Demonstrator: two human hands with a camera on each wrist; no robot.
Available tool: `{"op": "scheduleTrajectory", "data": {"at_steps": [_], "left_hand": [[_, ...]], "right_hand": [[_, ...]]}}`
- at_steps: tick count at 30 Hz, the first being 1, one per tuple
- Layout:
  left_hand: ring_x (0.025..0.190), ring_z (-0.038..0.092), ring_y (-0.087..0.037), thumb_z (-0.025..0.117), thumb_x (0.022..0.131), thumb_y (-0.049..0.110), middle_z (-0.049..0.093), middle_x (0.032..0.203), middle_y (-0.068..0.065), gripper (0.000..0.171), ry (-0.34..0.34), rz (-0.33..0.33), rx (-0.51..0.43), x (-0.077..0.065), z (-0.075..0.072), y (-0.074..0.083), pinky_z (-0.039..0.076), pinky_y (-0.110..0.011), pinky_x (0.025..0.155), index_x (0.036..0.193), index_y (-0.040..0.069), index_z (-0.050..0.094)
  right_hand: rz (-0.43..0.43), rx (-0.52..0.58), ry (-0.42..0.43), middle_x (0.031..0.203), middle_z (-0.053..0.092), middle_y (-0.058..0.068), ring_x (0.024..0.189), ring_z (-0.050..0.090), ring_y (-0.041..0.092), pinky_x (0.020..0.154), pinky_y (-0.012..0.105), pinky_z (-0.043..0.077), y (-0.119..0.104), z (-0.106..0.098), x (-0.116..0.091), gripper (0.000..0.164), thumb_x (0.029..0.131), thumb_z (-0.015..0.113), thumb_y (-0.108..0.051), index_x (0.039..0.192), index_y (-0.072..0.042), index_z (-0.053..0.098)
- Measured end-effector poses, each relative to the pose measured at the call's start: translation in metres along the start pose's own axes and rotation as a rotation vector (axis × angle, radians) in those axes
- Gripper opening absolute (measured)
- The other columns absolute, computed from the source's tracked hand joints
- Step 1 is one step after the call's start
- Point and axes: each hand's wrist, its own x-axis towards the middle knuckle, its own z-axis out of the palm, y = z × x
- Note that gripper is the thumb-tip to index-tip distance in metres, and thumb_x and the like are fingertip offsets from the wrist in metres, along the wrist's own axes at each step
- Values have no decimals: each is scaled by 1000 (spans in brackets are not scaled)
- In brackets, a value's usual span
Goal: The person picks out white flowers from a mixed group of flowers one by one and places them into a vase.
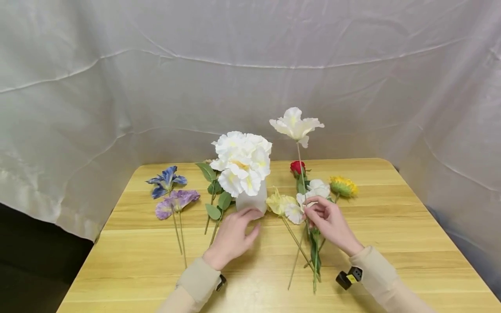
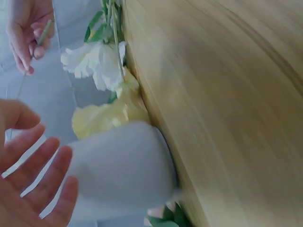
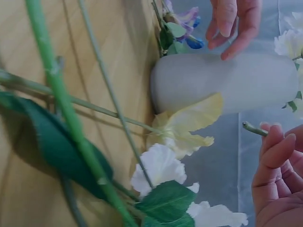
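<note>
My right hand (image 1: 330, 221) pinches the thin stem of a white artificial flower (image 1: 295, 126), which stands upright above the table with its bloom at the top. In the right wrist view the cut end of the stem (image 3: 254, 128) pokes out past the fingertips. A white vase (image 1: 250, 202) holds a cluster of large white flowers (image 1: 242, 161) that hides its mouth. My left hand (image 1: 232, 237) is at the near side of the vase, fingers loosely spread and slightly bent, gripping nothing. In the left wrist view its fingers (image 2: 57, 165) overlap the vase's pale body.
Left on the wooden table (image 1: 148, 269) lie a blue flower (image 1: 166, 180) and purple flowers (image 1: 178, 202). Leafy stems (image 1: 213, 211) lie beside the vase. To its right are a yellow flower (image 1: 278, 202), white blooms (image 1: 318, 189), a red rose (image 1: 297, 167) and a sunflower (image 1: 343, 186). Grey cloth (image 1: 250, 95) hangs behind.
</note>
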Motion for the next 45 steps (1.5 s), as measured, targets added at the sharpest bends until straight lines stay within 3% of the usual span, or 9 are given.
{"op": "scheduleTrajectory", "data": {"at_steps": [6, 11, 16, 20, 24, 29, 33, 42, 45], "left_hand": [[86, 62, -16, 66, 81, 10, 66, 101, -2, 22, 249, -163, -114, -8, -5, -8, 54, -32, 72, 103, 9, 67], [86, 60, -23, 68, 80, 8, 64, 101, -8, 29, 347, -262, -191, -8, -3, -12, 54, -40, 71, 108, 4, 63], [95, 58, -28, 71, 80, 18, 56, 118, -10, 51, 337, -345, -174, -1, 3, -11, 53, -39, 70, 124, 2, 51], [106, 54, -31, 70, 83, 29, 50, 122, -13, 65, 323, -381, -203, 10, 10, -11, 52, -42, 82, 134, 2, 40], [112, 52, -31, 71, 82, 37, 49, 124, -14, 78, 352, -405, -199, 20, 17, -11, 48, -46, 92, 140, 3, 32], [125, 40, -29, 75, 75, 45, 38, 139, -13, 103, 395, -459, -186, 31, 24, -11, 42, -50, 100, 150, 14, 12], [127, 37, -29, 77, 71, 48, 32, 142, -11, 109, 407, -485, -167, 37, 27, -13, 40, -51, 101, 150, 19, 8], [126, 41, -26, 80, 68, 47, 36, 141, -7, 107, 332, -415, -168, 39, 20, -28, 41, -49, 101, 149, 22, 14], [123, 45, -26, 80, 69, 46, 42, 138, -7, 102, 268, -380, -209, 39, 15, -36, 43, -49, 99, 148, 23, 19]], "right_hand": [[-47, 2, 66, 76, 65, 13, 53, 56, 28, 42, 34, 49, -8, 0, 6, 17, 95, 53, -6, 110, 2, 55], [-86, 6, 108, 76, 64, 16, 52, 55, 19, 42, 31, 48, -34, 4, 11, 21, 94, 52, 2, 115, 2, 54], [-91, 21, 124, 79, 64, 18, 55, 56, 20, 46, 26, 49, -49, 8, 15, 22, 94, 53, 1, 116, 3, 53], [-99, 41, 139, 81, 64, 19, 56, 57, 23, 47, 25, 50, -52, 11, 17, 23, 94, 53, 2, 116, 4, 52], [-134, 63, 157, 81, 64, 19, 56, 56, 24, 46, 24, 48, -46, 13, 22, 28, 93, 53, 3, 121, 3, 50], [-155, 76, 169, 82, 65, 17, 56, 56, 25, 46, 25, 48, -34, 14, 29, 36, 93, 54, 2, 128, -2, 47], [-181, 78, 170, 82, 65, 16, 56, 55, 25, 46, 26, 48, -32, 14, 30, 35, 94, 52, -1, 129, -3, 46], [-216, 106, 213, 74, 61, 29, 49, 51, 25, 38, 27, 42, -33, 12, 32, 24, 97, 48, -4, 121, 1, 49], [-220, 105, 222, 72, 62, 22, 48, 51, 21, 38, 30, 41, -32, 11, 33, 22, 97, 48, -4, 118, 2, 48]]}}
